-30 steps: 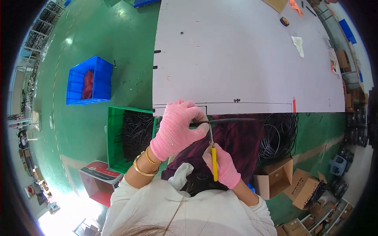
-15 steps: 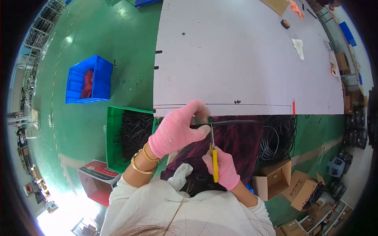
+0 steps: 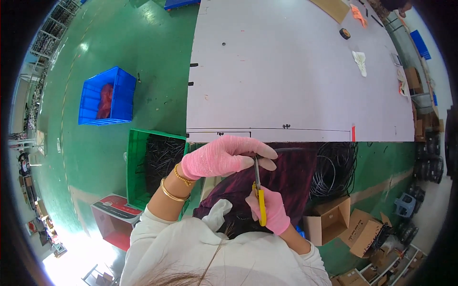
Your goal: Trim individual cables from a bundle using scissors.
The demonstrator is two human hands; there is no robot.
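My left hand [image 3: 217, 158], in a pink glove, reaches in at the near edge of the white table. Its thumb and fingers are closed round a thin black tube, mostly hidden by the glove. Yellow-handled scissors [image 3: 262, 207] are gripped in my right hand [image 3: 275, 213], also gloved in pink. The blades point away from me and their tips lie among my left fingertips, at the tube. From this view I cannot tell how far apart the blades are. Dark maroon cloth [image 3: 291, 178] spreads beneath both hands.
The white table [image 3: 286, 90] bears drawn lines, a tape roll [image 3: 344, 33] and a white glove [image 3: 359, 63]. On the left stand a green crate [image 3: 134, 167] of short black pieces and a blue crate [image 3: 125, 97]. To the right are coiled black tubing [image 3: 331, 169] and a cardboard box [image 3: 317, 229].
My left hand has shifted slightly right and down, its fingers now stretched past the blade tips. The scissors have moved slightly toward me. The black length right of the blades shows less.
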